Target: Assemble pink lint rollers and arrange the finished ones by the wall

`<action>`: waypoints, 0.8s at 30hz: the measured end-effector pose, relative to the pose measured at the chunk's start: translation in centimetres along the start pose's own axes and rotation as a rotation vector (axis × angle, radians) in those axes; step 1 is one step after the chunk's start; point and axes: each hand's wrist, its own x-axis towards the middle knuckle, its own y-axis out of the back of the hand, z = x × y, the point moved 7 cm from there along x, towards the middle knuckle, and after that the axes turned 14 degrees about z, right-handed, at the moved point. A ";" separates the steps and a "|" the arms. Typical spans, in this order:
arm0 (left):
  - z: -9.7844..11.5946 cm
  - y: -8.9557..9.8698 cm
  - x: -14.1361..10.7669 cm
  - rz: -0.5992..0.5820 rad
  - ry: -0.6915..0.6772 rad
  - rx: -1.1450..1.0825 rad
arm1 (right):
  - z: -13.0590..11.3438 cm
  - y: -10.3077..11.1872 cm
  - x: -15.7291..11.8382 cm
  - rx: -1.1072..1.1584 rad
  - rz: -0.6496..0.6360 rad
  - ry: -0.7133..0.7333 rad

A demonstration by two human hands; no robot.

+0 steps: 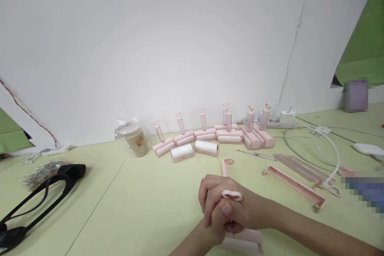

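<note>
My right hand (220, 190) and my left hand (216, 224) are clasped over each other near the table's front, both closed around the handle of a pink lint roller (244, 240). A small pink heart-shaped loop (232, 195) pokes out between the fingers. The roller's white body shows below my wrists, partly cut off by the picture's lower edge; most of the handle is hidden by my fingers. Just beyond the hands lies a pink plastic frame piece (224, 168). A longer pink trough-like cover (295, 186) rests to their right.
Several pink lint rollers (229, 136) stand handle-up along the wall, with two white rolls (183, 153) before them. A bagged drink cup (136, 140), a black strap-like object (45, 200), a screwdriver (257, 155), a clear pink handle piece (300, 167) and white cables (336, 156) surround the work area.
</note>
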 end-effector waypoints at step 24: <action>3.9 -3.2 -0.5 -0.267 -0.169 -0.280 | 2.0 4.9 -1.2 0.243 0.247 -0.056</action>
